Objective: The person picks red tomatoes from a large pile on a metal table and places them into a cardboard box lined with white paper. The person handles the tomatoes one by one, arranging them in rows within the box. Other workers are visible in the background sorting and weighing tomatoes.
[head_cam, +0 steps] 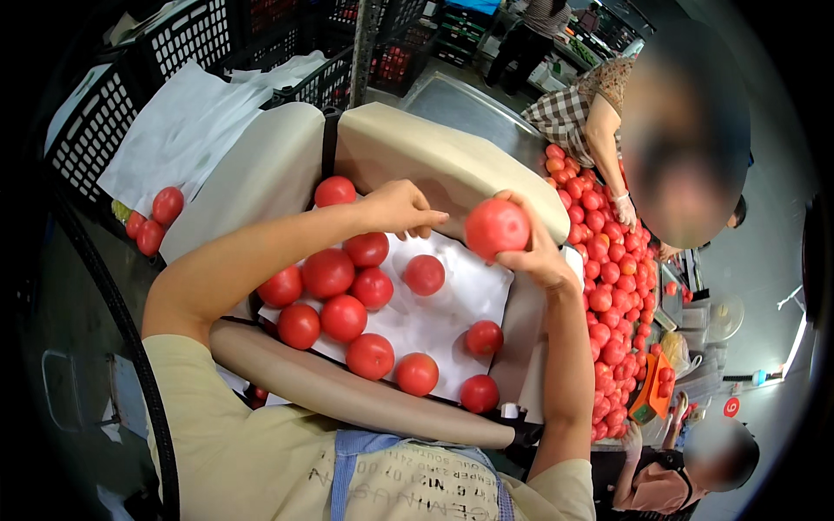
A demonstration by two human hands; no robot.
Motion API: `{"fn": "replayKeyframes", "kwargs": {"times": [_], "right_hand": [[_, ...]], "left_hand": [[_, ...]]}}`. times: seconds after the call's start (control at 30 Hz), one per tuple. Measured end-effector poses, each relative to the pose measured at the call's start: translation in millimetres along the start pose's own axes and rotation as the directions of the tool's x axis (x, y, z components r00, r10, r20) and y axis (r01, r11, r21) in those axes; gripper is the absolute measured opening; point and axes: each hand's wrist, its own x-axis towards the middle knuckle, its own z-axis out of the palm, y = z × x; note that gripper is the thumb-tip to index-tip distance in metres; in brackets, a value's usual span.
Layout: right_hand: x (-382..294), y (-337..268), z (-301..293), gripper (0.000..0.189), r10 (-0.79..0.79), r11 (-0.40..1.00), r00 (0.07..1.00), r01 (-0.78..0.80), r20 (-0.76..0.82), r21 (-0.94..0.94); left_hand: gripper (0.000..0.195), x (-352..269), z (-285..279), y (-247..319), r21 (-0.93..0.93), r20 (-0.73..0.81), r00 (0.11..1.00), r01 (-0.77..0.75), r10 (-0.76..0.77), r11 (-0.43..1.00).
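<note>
My right hand (537, 244) holds a large red tomato (497, 229) from its right side, above the right part of a bin with padded beige sides (443, 153). To its left, my left hand (405, 210) hovers over the bin's far part with fingers curled and the index finger pointing at the held tomato; I see nothing in it, though its palm is hidden. White paper (456, 293) lines the bin. Several tomatoes rest on it, mostly grouped at the left and along the near side, with one tomato (425, 275) by itself near the middle.
A long heap of tomatoes (612, 299) lies at the right, where a person's gloved hand (625, 211) reaches in. Another person (658, 478) is by an orange scale (653, 391). Black plastic crates (189, 39) stand at the upper left, beside a metal post (362, 58).
</note>
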Motion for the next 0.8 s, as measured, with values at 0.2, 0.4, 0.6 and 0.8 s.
{"fn": "replayKeyframes", "kwargs": {"times": [0.2,0.4,0.6,0.8], "right_hand": [[-58,5,-24,0.090,-0.213,0.862,0.966,0.258,-0.150,0.437],[-149,32,-29,0.102,-0.361,0.709,0.844,0.525,-0.397,0.471],[-265,96,-55,0.093,-0.304,0.738,0.693,0.605,-0.654,0.298],[-342,198,-51,0.092,0.001,0.532,0.612,0.670,-0.791,0.518]], "left_hand": [[0.056,3,50,-37,0.754,0.120,0.822,-0.440,0.557,0.487],[0.063,23,89,-41,0.829,0.372,0.894,-0.441,0.248,0.345],[0.047,56,100,-64,0.785,0.364,0.869,-0.480,0.334,0.392],[0.042,2,114,37,0.205,0.132,0.986,0.074,-0.102,0.976]]}}
